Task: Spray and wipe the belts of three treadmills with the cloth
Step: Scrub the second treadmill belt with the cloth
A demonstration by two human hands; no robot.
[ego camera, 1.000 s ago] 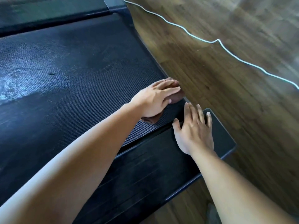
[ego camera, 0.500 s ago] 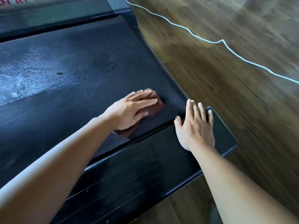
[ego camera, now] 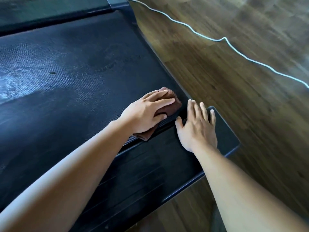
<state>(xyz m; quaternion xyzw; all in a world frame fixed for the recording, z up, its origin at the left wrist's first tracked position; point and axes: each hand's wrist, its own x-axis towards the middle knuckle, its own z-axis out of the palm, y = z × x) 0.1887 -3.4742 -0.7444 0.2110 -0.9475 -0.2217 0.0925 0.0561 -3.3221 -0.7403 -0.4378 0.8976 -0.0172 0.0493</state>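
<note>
A black treadmill belt [ego camera: 70,77] fills the left of the head view, with pale wet streaks on its left part. My left hand [ego camera: 147,113] lies flat, fingers straight, pressing a folded brown cloth [ego camera: 173,104] onto the belt near its right rear corner. My right hand [ego camera: 197,126] rests flat with spread fingers on the black rear end cover [ego camera: 167,164] of the treadmill, just right of the cloth. Most of the cloth is hidden under my left hand.
A wooden floor [ego camera: 234,81] lies to the right of the treadmill. A thin white cable [ego camera: 225,38] winds across it from the top centre to the right edge. The treadmill's right side rail [ego camera: 150,44] borders the belt.
My left hand slid the cloth left along the belt's rear edge, then back right towards the side rail. My right hand stayed on the end cover.
</note>
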